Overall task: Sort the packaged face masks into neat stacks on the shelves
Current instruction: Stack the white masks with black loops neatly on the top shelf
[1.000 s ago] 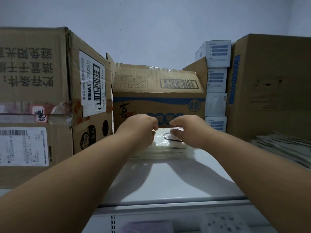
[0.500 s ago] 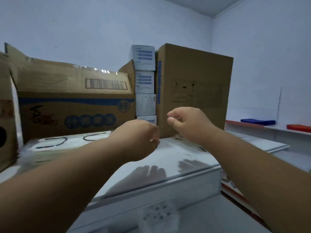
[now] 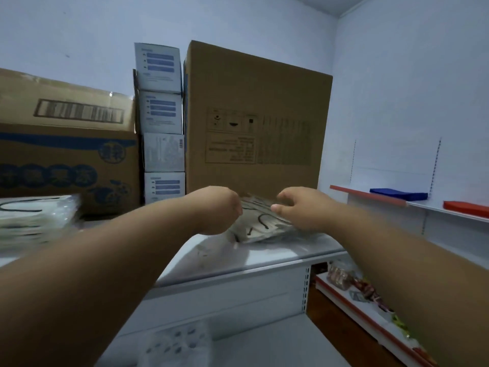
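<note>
Two hands over a mask pile (image 3: 260,225), left hand (image 3: 219,210) grip hidden, right hand (image 3: 304,207) fingers loosely spread

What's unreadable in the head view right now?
- Left hand: fingers hidden behind its own back; grip unclear.
- Mask pile: near edges covered by both hands; count unclear.
- Left mask stack: blurred, cut by frame edge.
- Tall carton print: too small.

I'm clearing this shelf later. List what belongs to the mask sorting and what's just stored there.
Job:
- loose pile of packaged masks between both hands
- neat mask stack at left
- left hand, right hand

Stored:
- tall cardboard carton
- printed carton
- four small white boxes
</note>
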Demonstrator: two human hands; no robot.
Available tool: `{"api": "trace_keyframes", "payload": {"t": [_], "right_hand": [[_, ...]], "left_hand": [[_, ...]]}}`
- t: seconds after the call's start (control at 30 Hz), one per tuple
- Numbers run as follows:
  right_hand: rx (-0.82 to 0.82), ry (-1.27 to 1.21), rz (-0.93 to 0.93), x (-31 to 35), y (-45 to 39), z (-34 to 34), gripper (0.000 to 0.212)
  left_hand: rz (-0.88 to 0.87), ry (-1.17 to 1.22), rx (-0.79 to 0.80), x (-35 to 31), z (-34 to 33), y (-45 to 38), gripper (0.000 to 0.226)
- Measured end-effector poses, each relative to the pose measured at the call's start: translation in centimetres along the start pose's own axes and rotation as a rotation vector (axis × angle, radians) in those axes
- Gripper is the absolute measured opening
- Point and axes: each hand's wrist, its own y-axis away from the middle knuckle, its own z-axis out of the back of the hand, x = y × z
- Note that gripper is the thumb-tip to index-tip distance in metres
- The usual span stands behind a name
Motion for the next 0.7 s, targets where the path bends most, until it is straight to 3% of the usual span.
{"api": "trace_keyframes", "payload": {"t": [0.13,0.27,0.43,0.57,0.7], "right_hand": [[0.114,-0.093,0.042,-1.5,-1.0,-2.4,0.038],[0.118,-0.122,0.136,-1.5,-1.6,-2.6,0.039],[0.072,-0.208,0.144,-2.2,-1.6,-0.9,0.042],[0.130,-0.151,0.075,-3.0,-1.7,-1.6,0.038],[0.096,-0.211,0.170,-1.8,-0.8,-2.4,0.035]], "left_hand": [[0.163,0.124,0.034,-1.2,-1.8,-2.4,0.030],[0.346,0.474,-0.069,-1.3,-2.3,-3.8,0.040],[0.539,0.893,-0.162,-0.9,-3.1,-5.1,0.035],[0.602,1.140,-0.171,-0.7,-3.3,-5.8,0.029],[0.614,1.290,-0.177,-0.4,-4.0,-6.0,0.027]]}}
